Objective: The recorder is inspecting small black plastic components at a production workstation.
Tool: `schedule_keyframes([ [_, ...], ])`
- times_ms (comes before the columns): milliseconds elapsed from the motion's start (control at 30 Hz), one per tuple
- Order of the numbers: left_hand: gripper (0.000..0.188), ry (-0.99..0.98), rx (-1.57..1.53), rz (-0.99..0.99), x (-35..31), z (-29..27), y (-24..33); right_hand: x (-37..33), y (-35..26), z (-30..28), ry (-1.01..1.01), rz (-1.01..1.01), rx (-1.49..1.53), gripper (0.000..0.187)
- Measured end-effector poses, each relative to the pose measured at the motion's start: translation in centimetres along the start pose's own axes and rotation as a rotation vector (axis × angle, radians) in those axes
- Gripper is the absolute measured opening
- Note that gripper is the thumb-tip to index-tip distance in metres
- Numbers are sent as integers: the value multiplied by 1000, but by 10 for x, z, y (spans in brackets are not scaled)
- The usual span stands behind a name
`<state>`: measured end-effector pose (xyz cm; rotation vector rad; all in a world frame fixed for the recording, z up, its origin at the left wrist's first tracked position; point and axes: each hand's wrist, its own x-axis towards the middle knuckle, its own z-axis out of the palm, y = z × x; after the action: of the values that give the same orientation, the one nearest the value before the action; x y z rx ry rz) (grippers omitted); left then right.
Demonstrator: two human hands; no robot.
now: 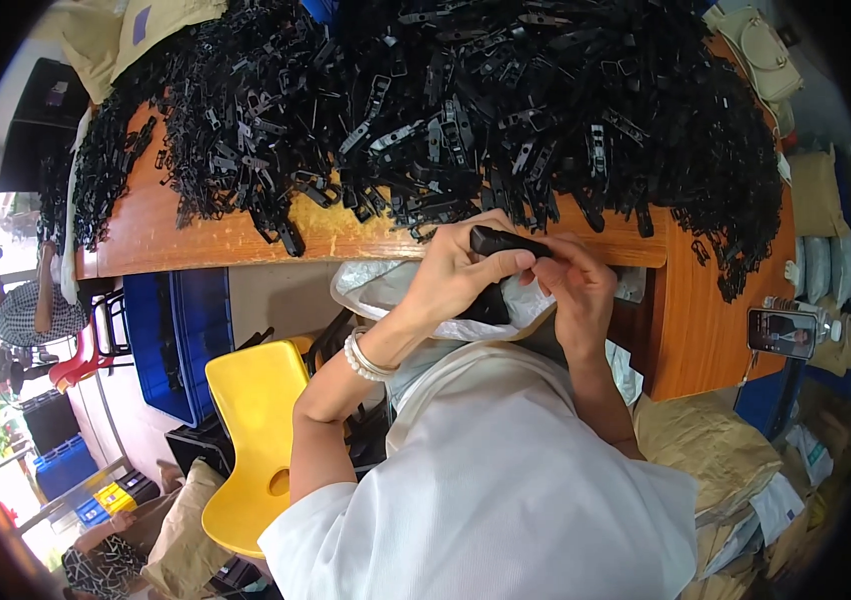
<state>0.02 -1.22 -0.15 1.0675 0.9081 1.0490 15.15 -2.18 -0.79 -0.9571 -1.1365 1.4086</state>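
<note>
A small black plastic part (506, 241), long and narrow, is held between both my hands just off the table's front edge. My left hand (451, 275) is closed round its left end, thumb lying along its near side. At the other end the fingers of my right hand (581, 285) pinch together on it; their tips partly hide what they touch. Just beyond my hands, a large heap of black plastic clip-like parts (446, 120) covers much of the wooden table (246, 240). Below my hands a white bag (376, 285) lies open at my lap, with something black in it.
A yellow chair (251, 430) stands at my left, with a blue crate (161, 345) beyond it. On the right, a phone (784, 333) is propped at the table's side, above brown paper sacks (706, 450). Two other people (41, 310) are at the far left and lower left.
</note>
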Motion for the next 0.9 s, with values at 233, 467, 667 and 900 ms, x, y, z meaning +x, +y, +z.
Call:
schedule_keyframes([
  [233,14,-213,724,445,51,-55,44,14,6,-10,168,77,22,19],
  [467,11,581,989,356,136,-179,82,11,-7,-19,180,199,-74,22],
  [667,9,656,853,230,168,-222,124,23,-4,-20,216,244,-82,24],
  [900,17,388,1245,327,208,-224,123,43,-6,-21,188,244,-86,22],
])
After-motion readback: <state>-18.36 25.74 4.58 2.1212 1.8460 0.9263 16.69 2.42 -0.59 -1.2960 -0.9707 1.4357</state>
